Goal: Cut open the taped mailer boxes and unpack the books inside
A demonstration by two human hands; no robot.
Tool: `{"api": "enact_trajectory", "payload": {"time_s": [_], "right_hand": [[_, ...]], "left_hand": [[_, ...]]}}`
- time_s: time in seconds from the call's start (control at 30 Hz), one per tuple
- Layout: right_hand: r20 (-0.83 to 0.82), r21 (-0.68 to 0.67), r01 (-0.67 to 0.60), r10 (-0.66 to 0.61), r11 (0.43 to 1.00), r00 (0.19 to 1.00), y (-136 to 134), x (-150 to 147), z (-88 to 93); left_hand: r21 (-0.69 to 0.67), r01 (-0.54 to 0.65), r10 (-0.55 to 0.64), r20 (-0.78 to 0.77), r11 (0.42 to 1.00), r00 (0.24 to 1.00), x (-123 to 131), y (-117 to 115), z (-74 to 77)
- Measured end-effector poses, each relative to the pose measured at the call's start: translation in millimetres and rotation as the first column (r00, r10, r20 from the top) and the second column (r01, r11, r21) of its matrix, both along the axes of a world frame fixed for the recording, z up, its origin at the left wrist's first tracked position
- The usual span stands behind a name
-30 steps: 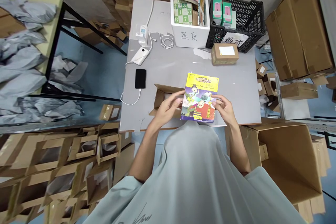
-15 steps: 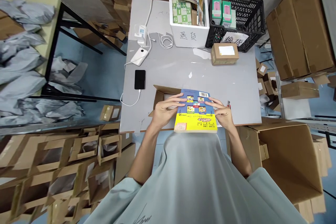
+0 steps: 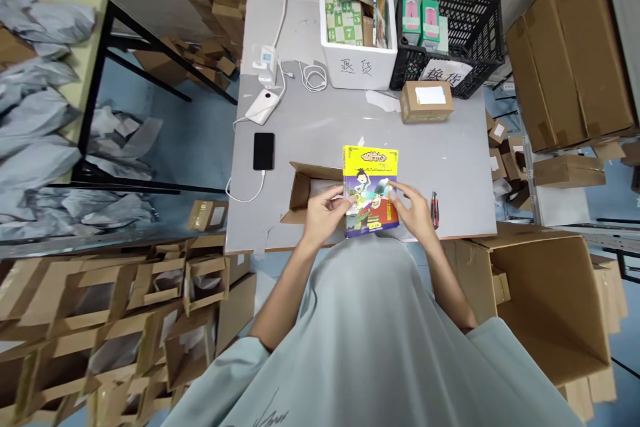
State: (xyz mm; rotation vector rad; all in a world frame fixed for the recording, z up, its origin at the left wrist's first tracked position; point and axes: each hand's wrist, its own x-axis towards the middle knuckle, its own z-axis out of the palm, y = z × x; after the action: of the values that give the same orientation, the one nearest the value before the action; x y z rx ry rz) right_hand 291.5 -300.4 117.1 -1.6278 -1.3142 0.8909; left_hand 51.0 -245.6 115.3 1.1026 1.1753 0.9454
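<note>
A book with a yellow top and a cartoon cover is held upright between my two hands near the table's front edge. My left hand grips its left side, thumb on the cover. On the right side, my right hand pinches the other edge, thumb also on the cover. An open cardboard box lies behind and left of the book, partly hidden by it and my left hand. Just right of my right hand lies a red and black cutter.
A white bin of books, a black crate and a closed carton stand at the table's back. A black phone with cables lies left. A large open box is at the right.
The book has been turned over, from its blue and yellow back with a barcode to the cartoon front. My left hand has shifted slightly right, and my right hand slightly left, uncovering the cutter.
</note>
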Motion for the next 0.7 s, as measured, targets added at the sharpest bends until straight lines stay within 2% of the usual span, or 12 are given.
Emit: {"api": "enact_trajectory", "payload": {"time_s": [0.07,0.17,0.27,0.37,0.43,0.5,0.57,0.6,0.7], "right_hand": [[0.099,0.035,0.009,-0.012,0.999,0.995,-1.8,-16.3,3.8],[0.08,0.039,-0.06,0.057,0.997,0.995,-6.8,-45.5,11.9],[-0.02,-0.014,-0.024,0.023,1.0,1.0,-4.5,-60.8,16.6],[-0.264,-0.103,0.073,-0.098,0.992,0.959,6.5,-52.2,15.6],[-0.443,-0.171,0.082,-0.151,0.982,0.884,11.6,-39.0,15.1],[-0.555,-0.227,0.053,-0.174,0.972,0.814,10.5,-26.6,17.0],[-0.611,-0.248,0.033,-0.182,0.968,0.77,3.8,-18.9,21.2],[-0.627,-0.243,0.028,-0.179,0.97,0.758,-0.5,-17.0,23.6],[-0.637,-0.211,0.031,-0.161,0.977,0.754,-10.7,-16.8,28.3]], "left_hand": [[0.046,-0.059,0.06,-0.015,0.997,0.998,10.4,-7.0,-4.0],[0.115,-0.09,0.091,-0.002,0.989,0.996,24.1,-20.4,-5.7],[0.194,0.005,-0.005,-0.002,0.981,1.0,33.0,-34.2,-1.0],[0.255,0.161,-0.15,-0.065,0.953,0.987,34.9,-41.1,4.2],[0.21,0.169,-0.161,-0.057,0.963,0.985,31.1,-37.6,4.2],[0.151,0.046,-0.038,-0.053,0.988,0.998,22.8,-27.5,1.1],[0.118,-0.1,0.11,-0.083,0.988,0.99,11.6,-14.6,-2.7],[0.097,-0.122,0.131,-0.088,0.988,0.987,6.1,-8.9,-3.7],[-0.007,0.001,-0.001,-0.034,1.0,0.999,-5.7,0.0,-0.7]]}}
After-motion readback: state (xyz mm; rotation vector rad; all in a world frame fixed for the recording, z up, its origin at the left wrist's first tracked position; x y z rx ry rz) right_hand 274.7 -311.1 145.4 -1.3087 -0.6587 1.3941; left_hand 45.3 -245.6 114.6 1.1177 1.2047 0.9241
